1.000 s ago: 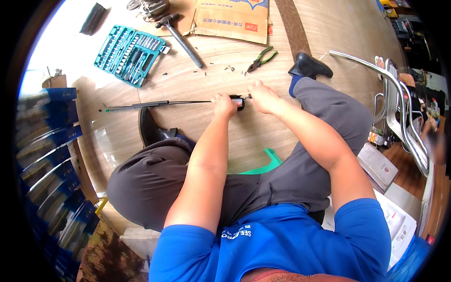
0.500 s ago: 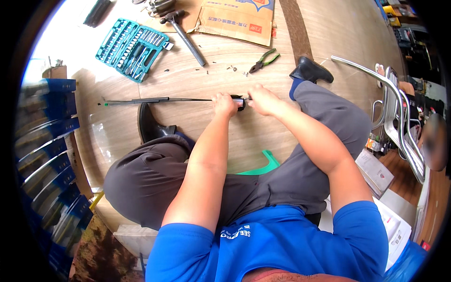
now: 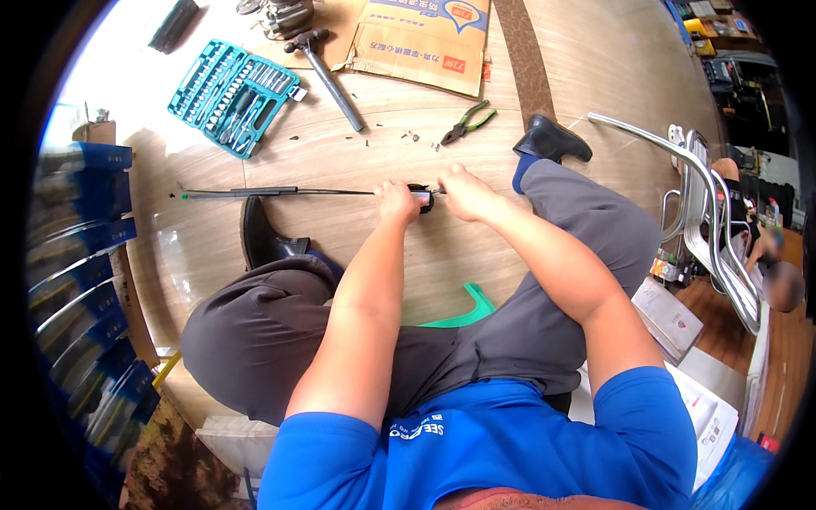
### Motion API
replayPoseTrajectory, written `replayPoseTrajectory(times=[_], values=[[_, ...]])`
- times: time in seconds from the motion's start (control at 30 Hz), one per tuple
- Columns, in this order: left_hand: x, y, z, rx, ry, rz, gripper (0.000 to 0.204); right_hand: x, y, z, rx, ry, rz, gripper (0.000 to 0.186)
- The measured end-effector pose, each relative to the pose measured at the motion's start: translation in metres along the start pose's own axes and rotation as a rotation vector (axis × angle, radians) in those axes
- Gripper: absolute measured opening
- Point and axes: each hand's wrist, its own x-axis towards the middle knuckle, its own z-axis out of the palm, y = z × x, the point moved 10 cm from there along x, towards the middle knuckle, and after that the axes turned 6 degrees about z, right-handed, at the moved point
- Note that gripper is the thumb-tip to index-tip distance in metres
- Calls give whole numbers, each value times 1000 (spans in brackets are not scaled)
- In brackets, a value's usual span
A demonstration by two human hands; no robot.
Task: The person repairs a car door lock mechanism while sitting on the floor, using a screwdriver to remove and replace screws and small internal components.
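My left hand [image 3: 396, 201] is closed on a black housing [image 3: 424, 199] with a pale panel, from which a long thin black cable [image 3: 336, 192] runs leftward across the floor through a thicker sleeve to a small green tip. Against the housing's right end, my right hand [image 3: 464, 195] has its fingers closed on a small dark piece, too small to name. Beyond my hands lie small loose metal bits and green-handled pliers [image 3: 466, 123]. A curved green plastic piece [image 3: 467, 308] rests on the floor between my legs, partly hidden.
A socket set [image 3: 223, 98], a hammer [image 3: 336, 85], a dark case [image 3: 172, 24] and flattened cardboard [image 3: 416, 47] lie at the back. Stacked blue items [image 3: 93, 255] line the left side. Bent chrome tubes [image 3: 714, 221] stand right, with another person [image 3: 748, 225] beyond them.
My hands stay on the housing with little change in pose. The view has shifted slightly, so floor items appear a little lower and farther left than half a second ago.
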Motion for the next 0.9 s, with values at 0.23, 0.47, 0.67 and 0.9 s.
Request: replayPoseTrajectory(times=[0.23,0.47,0.67,0.9], values=[[3,16,-13,5,47,66,64,7,13,-16,10,222,-71,17],[-1,3,-5,-20,26,23,65,-6,-8,-7,-123,179,-81,18],[0,4,-7,9,74,73,67,-4,-10,2,-142,87,-105,22],[1,4,-5,2,22,47,67,11,26,8,54,28,153,21]])
